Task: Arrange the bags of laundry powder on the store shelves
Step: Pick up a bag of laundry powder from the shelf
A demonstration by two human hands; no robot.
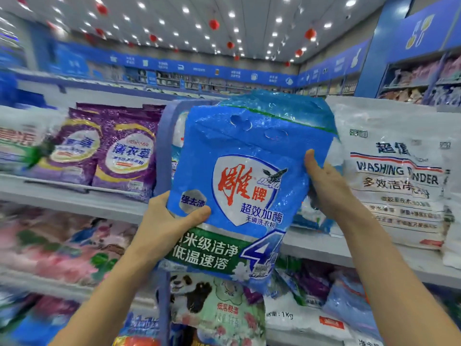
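Observation:
A big blue bag of laundry powder (247,176) with a white shield label and red characters is held up in front of the upper shelf (74,196). My left hand (172,221) grips its lower left side, thumb across the front. At the bag's right edge my right hand (324,181) holds on, thumb on the front and fingers hidden behind. Behind the bag, more blue bags (174,146) partly show on the shelf.
Purple bags (119,156) stand to the left on the same shelf, and white washing powder bags (399,176) to the right. Lower shelves hold pink bags (62,245), a panda-print bag (214,305) and other packs. A blue shelf upright (163,146) rises behind the held bag.

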